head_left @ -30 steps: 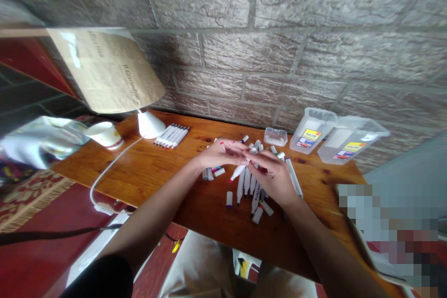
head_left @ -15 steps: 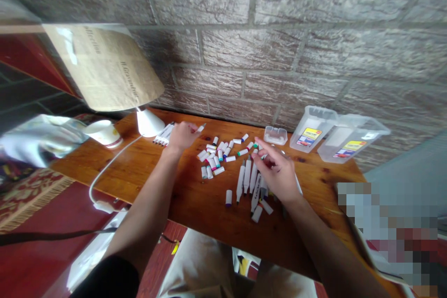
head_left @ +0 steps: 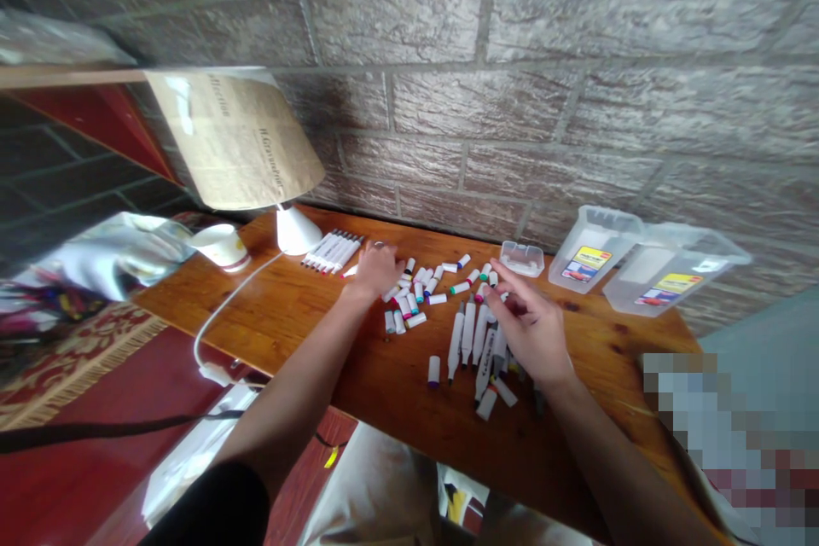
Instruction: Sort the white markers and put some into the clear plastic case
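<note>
Fingers of the left hand (head_left: 377,269) curl palm-down on the wooden tabletop (head_left: 300,307); I cannot tell whether they pinch the white, pink-tipped marker (head_left: 350,271) poking out to the left. It lies flat, aimed at the row of capped white markers (head_left: 333,250). The right hand (head_left: 531,324), fingers apart and empty, hovers over uncapped white markers (head_left: 469,326) lying lengthwise toward the wall. Loose coloured caps (head_left: 415,290) are scattered between the hands.

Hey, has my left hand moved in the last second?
Yes. The left hand has gone left, away from the right hand, toward the marker row by the lamp base.
</note>
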The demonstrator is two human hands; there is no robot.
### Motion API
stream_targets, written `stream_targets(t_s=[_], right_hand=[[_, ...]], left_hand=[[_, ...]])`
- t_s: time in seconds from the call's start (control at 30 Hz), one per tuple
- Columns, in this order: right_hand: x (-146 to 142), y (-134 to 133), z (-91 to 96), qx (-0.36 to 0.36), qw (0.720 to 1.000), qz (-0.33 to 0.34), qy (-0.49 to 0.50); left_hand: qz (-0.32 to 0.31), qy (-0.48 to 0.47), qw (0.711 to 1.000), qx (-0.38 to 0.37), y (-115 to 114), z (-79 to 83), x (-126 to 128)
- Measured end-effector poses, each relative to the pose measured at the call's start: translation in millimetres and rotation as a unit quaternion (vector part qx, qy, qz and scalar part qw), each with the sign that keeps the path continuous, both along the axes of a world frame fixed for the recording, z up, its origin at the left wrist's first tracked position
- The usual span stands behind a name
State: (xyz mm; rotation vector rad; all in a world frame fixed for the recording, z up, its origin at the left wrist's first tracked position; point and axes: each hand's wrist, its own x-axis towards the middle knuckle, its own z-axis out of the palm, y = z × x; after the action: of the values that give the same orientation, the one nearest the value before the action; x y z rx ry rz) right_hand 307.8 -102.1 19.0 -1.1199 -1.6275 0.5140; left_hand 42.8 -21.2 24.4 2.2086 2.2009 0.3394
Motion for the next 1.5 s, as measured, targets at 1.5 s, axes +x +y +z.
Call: stream_targets(t_s=[1.5], right_hand=[[-0.1,1.9,-3.5,-0.017,0.999,0.000,0.042]], left_hand=[[0.118,-0.073,0.984,-0.112,6.3,-7.8,5.6]])
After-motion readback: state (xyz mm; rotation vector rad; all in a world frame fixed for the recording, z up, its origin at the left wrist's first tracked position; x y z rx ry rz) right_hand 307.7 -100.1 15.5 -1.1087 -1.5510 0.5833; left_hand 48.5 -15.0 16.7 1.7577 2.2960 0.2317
